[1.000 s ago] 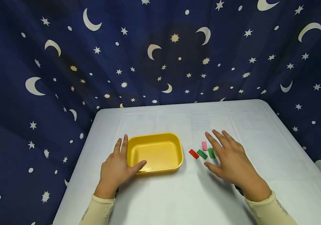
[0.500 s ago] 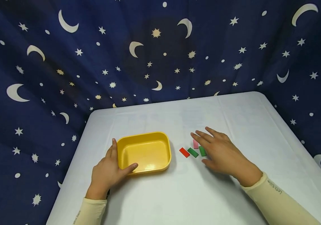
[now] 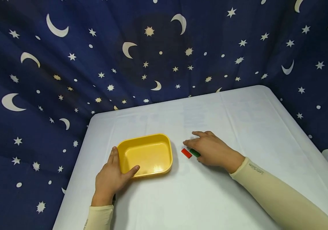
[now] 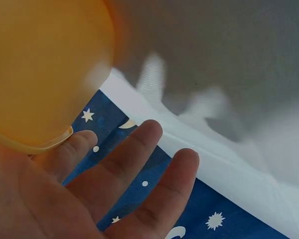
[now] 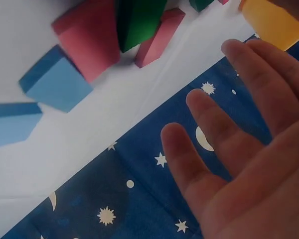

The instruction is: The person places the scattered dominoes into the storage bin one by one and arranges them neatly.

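My left hand (image 3: pixel 110 177) rests at the left front corner of a yellow plastic tray (image 3: pixel 168 159), thumb across the front rim and fingers along the left side. In the left wrist view its fingers are extended and spread beside the tray wall. My right hand (image 3: pixel 210 148) is over a group of small rectangular blocks, fingers extended and nothing gripped. A red block (image 3: pixel 186 153) and part of a green block (image 3: pixel 194 153) show beside its fingertips; the others are hidden beneath. The right wrist view shows light blue blocks (image 5: pixel 57 82), pink blocks (image 5: pixel 89 42) and a green block (image 5: pixel 139 22).
The table (image 3: pixel 164 204) wears a white cloth. A dark blue curtain (image 3: pixel 95 57) with moons and stars hangs behind it and along both sides. The tray stands just left of the blocks, and its inside shows bare yellow.
My right hand has moved left over the blocks, covering the pink one and one green one. The left hand has closed in against the tray's corner. The head view has shifted and tilted.
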Available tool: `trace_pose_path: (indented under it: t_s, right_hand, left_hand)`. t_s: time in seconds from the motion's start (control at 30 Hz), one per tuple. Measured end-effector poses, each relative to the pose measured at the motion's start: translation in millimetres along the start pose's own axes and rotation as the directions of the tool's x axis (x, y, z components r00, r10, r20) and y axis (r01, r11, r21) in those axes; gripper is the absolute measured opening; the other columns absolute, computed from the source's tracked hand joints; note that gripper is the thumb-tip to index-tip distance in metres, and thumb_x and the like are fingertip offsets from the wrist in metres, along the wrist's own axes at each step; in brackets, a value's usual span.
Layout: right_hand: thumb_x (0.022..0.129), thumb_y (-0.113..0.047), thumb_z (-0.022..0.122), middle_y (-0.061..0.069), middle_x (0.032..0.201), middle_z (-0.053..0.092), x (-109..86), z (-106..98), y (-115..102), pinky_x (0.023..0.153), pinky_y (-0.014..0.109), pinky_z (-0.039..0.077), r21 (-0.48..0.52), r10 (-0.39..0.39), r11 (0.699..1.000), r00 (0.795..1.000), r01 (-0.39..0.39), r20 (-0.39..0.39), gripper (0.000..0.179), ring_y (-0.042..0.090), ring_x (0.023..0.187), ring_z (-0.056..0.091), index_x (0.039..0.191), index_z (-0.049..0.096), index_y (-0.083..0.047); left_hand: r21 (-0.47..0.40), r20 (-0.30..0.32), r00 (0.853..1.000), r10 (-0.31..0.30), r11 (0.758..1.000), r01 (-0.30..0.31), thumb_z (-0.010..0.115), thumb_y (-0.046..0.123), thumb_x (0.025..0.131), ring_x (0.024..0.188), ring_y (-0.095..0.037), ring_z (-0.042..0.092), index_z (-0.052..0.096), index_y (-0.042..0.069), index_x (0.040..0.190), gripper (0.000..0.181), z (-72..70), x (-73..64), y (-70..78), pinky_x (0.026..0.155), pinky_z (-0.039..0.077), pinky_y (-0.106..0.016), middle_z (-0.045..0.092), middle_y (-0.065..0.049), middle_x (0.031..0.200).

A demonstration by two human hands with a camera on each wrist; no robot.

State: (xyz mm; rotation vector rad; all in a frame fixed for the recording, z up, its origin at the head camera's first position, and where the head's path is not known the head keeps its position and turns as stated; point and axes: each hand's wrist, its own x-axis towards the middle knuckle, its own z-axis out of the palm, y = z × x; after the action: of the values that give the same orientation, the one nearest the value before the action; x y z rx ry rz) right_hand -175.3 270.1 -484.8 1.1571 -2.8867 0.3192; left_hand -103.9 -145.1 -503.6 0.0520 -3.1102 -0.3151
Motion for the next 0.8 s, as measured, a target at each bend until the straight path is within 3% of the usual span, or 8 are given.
trace_pose_path:
  t_s: [0.33,0.57,0.67,0.73,0.8]
  right_hand:
    - [0.079,-0.012,0.091,-0.008,0.132,0.072,18.5,8.3,-1.3,0.108,0.061,0.043,0.009,-0.025,1.000,0.999,0.025,0.043,0.065,0.041,0.143,0.049,0.140,0.071,-0.019]
    - [0.079,-0.013,0.091,-0.009,0.127,0.074,30.1,6.5,-6.8,0.107,0.062,0.043,-0.008,-0.012,1.000,0.996,0.013,0.085,0.059,0.040,0.142,0.050,0.135,0.074,-0.023]
    - [0.081,-0.014,0.090,-0.009,0.121,0.076,33.8,6.6,-9.2,0.107,0.061,0.044,-0.003,-0.005,1.000,0.994,0.006,0.108,0.054,0.040,0.142,0.050,0.132,0.076,-0.024]
    - [0.081,-0.014,0.090,-0.009,0.116,0.077,35.8,6.9,-10.1,0.106,0.060,0.044,-0.003,0.008,1.000,0.992,-0.008,0.124,0.050,0.040,0.142,0.050,0.128,0.078,-0.026]
    - [0.080,-0.014,0.089,-0.010,0.111,0.078,37.6,7.6,-10.6,0.106,0.059,0.043,-0.002,0.016,1.000,0.991,-0.016,0.132,0.047,0.040,0.141,0.050,0.125,0.080,-0.027]
  left_hand:
    - [-0.048,-0.024,1.000,-0.018,0.999,0.017,0.047,0.098,0.079,0.122,-0.047,0.064,0.010,0.009,0.170,0.133,7.6,1.4,-4.4,0.068,0.057,-0.054,0.024,-0.013,0.173]
    - [-0.086,-0.063,0.998,-0.023,0.996,0.018,0.049,0.098,0.077,0.108,-0.043,0.071,0.012,0.012,0.171,0.133,11.5,1.3,-7.2,0.061,0.056,-0.051,0.027,-0.009,0.172]
    - [-0.107,-0.083,0.996,-0.022,0.994,0.013,0.051,0.098,0.077,0.112,-0.043,0.069,0.013,0.012,0.171,0.133,14.0,0.5,-8.4,0.080,0.055,-0.062,0.035,-0.011,0.168]
    - [-0.122,-0.082,0.996,-0.030,0.992,0.020,0.051,0.098,0.076,0.119,-0.042,0.067,0.011,0.014,0.171,0.133,15.5,0.6,-9.0,0.098,0.043,-0.072,0.044,-0.013,0.163]
    - [-0.133,-0.075,0.996,-0.040,0.991,0.030,0.051,0.099,0.075,0.125,-0.042,0.063,0.008,0.017,0.171,0.134,16.2,1.4,-9.2,0.106,0.028,-0.081,0.052,-0.015,0.156]
